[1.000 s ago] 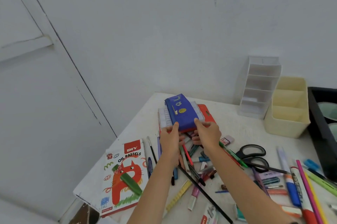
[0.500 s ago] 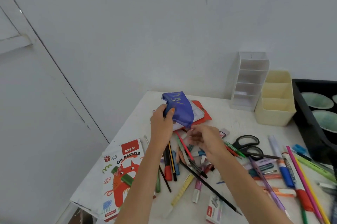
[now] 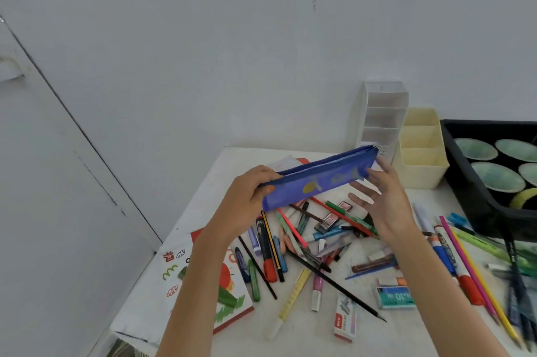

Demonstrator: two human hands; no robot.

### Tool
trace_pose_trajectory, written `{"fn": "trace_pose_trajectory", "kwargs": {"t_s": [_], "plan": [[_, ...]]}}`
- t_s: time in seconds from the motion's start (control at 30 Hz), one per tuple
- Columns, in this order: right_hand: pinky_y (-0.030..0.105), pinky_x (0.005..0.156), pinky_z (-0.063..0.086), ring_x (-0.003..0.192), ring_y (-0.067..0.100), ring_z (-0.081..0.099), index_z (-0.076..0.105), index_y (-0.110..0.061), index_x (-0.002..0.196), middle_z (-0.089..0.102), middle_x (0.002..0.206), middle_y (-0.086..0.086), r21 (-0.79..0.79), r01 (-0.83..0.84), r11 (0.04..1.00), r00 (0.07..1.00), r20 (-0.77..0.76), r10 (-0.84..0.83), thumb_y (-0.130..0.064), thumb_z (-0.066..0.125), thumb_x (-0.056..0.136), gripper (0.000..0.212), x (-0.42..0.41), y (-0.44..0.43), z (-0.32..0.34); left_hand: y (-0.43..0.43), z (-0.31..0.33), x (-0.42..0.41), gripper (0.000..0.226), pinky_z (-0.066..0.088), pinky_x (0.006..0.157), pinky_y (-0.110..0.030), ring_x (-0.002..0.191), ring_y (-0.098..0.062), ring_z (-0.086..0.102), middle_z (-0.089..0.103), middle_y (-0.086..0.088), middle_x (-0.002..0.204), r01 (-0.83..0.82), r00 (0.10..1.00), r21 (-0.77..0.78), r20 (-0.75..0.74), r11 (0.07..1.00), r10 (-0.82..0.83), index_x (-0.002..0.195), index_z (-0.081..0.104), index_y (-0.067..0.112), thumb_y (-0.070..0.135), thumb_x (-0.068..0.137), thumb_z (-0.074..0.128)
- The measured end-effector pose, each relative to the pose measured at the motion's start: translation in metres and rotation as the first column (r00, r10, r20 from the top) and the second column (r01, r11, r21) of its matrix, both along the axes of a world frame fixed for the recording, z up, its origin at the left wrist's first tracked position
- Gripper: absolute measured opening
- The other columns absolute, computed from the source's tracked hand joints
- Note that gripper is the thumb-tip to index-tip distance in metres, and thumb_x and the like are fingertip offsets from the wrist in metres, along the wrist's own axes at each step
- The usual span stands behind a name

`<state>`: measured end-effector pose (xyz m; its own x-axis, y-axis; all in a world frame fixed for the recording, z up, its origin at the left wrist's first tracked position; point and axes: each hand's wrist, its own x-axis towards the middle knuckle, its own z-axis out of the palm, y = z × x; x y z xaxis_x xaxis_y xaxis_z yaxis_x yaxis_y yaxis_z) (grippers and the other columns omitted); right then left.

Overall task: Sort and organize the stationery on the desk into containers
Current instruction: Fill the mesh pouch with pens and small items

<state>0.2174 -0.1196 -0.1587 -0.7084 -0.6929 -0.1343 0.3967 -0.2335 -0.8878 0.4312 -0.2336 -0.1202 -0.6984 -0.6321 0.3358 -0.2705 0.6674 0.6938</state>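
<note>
A long blue zip pencil pouch (image 3: pixel 322 179) hangs in the air above the desk, its zip end raised toward the right. My left hand (image 3: pixel 247 199) grips its lower left end. My right hand (image 3: pixel 380 199) is spread open at the pouch's right end, fingertips close to or touching it. Beneath lies a jumble of pens, markers and pencils (image 3: pixel 302 243) on the white desk (image 3: pixel 209 182). A white tiered organizer (image 3: pixel 383 112) and a cream divided holder (image 3: pixel 421 153) stand at the back right.
A black tray (image 3: pixel 465 170) with round green dishes sits at the far right. An oil pastels box (image 3: pixel 209 278) lies at the front left. Staple boxes (image 3: pixel 395 295), more markers and pencils (image 3: pixel 465 258) cover the right side. The wall runs close behind.
The pouch has been lifted off the stack at the back and stretched out lengthwise in the air. My right hand rose from the pens to its right end.
</note>
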Motion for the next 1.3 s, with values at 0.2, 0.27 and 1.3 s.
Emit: {"fn": "trace_pose_trajectory", "kwargs": {"t_s": [0.2,0.27,1.3], "plan": [[0.049,0.085,0.054,0.099,0.03,0.063,0.05,-0.018,0.123,0.059,0.113,0.01,0.159,-0.012,0.987,1.0,-0.022,0.016,-0.046,0.058,0.087,0.046,0.005,0.015,-0.005,0.016,-0.014,-0.001,0.023,0.042,0.083,-0.021,0.097,-0.002,0.054,0.057,0.011,0.101,-0.01,0.998,0.219,-0.064,0.976,0.025,0.104,0.069,0.017,0.023,0.096,0.049],[0.047,0.085,0.055,0.093,0.029,0.066,0.051,-0.015,0.117,0.061,0.108,0.01,0.199,-0.005,0.98,1.0,-0.026,0.01,-0.039,0.068,0.082,0.046,0.006,0.016,-0.01,0.023,-0.019,-0.006,0.024,0.039,0.079,-0.012,0.093,0.002,0.053,0.056,0.015,0.096,-0.077,0.987,0.178,-0.127,0.981,0.101,0.103,0.069,0.013,0.021,0.097,0.048],[0.014,0.075,0.035,0.093,0.009,0.048,0.064,-0.029,0.101,0.06,0.097,-0.008,0.168,0.308,0.936,0.552,-0.834,-0.032,0.0,0.051,0.092,0.033,0.04,0.027,-0.006,0.038,-0.049,0.022,0.051,0.031,0.073,0.003,0.109,0.003,0.038,0.038,0.006,0.135,-0.424,0.867,0.315,-0.13,0.849,0.481,0.135,0.043,0.013,-0.001,0.087,0.055]]}}
